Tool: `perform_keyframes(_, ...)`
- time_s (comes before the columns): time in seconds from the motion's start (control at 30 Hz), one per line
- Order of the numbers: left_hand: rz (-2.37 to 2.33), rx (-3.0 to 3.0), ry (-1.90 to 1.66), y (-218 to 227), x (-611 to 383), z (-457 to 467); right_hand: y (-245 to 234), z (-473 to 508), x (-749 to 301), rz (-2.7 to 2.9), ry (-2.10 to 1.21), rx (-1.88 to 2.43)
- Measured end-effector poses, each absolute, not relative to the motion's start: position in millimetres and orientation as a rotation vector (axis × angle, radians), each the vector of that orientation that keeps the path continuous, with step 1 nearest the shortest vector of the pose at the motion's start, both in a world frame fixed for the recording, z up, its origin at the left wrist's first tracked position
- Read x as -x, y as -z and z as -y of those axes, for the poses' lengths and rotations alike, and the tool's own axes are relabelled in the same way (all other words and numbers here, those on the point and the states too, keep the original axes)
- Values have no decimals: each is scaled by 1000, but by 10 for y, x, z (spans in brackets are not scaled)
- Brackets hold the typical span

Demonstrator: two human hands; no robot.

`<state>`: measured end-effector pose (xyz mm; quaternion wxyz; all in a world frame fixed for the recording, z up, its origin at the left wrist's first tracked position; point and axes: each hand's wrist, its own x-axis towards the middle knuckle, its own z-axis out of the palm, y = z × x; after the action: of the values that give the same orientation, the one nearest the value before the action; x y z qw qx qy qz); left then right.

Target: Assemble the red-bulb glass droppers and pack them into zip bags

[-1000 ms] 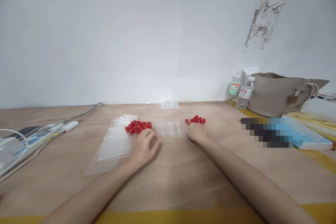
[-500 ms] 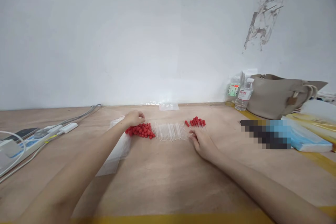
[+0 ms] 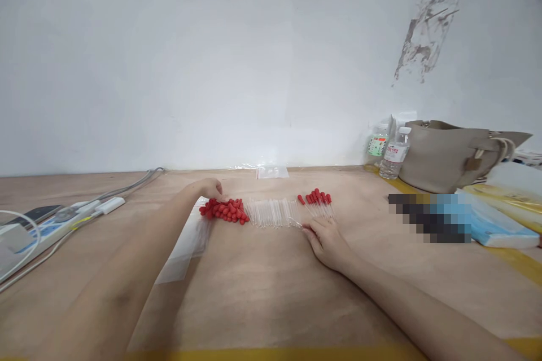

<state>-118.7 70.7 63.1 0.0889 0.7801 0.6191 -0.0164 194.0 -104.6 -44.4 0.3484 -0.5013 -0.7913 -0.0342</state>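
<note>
A heap of small red rubber bulbs (image 3: 226, 210) lies on the wooden table (image 3: 271, 287), left of a row of clear glass tubes (image 3: 273, 212). Several assembled droppers with red bulbs (image 3: 317, 202) lie to the right of the tubes. My left hand (image 3: 209, 187) reaches over the far side of the red heap, its fingers curled and pinched at the bulbs; what it pinches is too small to make out. My right hand (image 3: 328, 241) rests on the table just before the droppers, fingers loosely curled, fingertips touching the tube ends.
Clear plastic bags (image 3: 188, 242) lie under my left forearm, another bag (image 3: 272, 171) by the wall. A power strip with cables (image 3: 55, 223) sits at the left. Two water bottles (image 3: 392, 152), a beige handbag (image 3: 451, 152) and tissue packs (image 3: 491, 217) stand at the right.
My left hand left the near side of the tubes and reached over the red heap. My right hand drew back toward me from the droppers.
</note>
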Motion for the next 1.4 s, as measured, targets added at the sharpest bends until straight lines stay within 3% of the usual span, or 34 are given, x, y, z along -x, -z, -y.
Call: perform_keyframes(1.4,-1601,-2627,-475,-430,1227,-462,462,1023,-1942,2074,74,1322)
